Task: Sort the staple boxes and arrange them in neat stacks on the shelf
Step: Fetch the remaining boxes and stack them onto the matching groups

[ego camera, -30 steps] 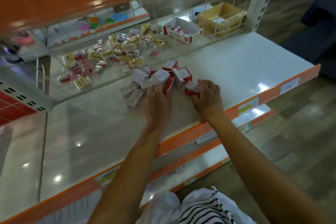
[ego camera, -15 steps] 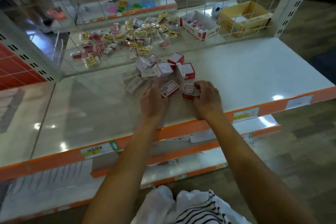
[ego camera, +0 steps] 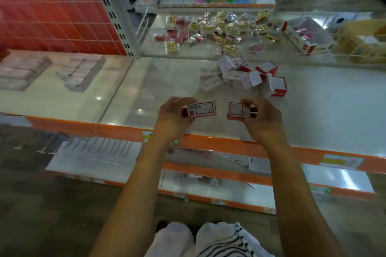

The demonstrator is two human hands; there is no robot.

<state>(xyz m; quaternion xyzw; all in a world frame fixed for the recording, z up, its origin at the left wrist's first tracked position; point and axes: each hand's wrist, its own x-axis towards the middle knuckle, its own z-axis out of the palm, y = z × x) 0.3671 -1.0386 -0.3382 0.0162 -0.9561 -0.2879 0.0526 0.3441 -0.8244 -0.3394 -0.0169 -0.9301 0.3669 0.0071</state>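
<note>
Gripping one staple box (ego camera: 201,109) in the left hand (ego camera: 173,116) and a second box (ego camera: 237,110) in the right hand (ego camera: 264,120), fingers curled round each, the person holds them long axes in line near the shelf (ego camera: 146,89) front, with the unsorted pile (ego camera: 242,77) beyond, nearer the right hand.

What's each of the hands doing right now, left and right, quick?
Left hand: closed, gripping a red-and-white staple box just above the shelf.
Right hand: closed, gripping a second staple box.
</note>
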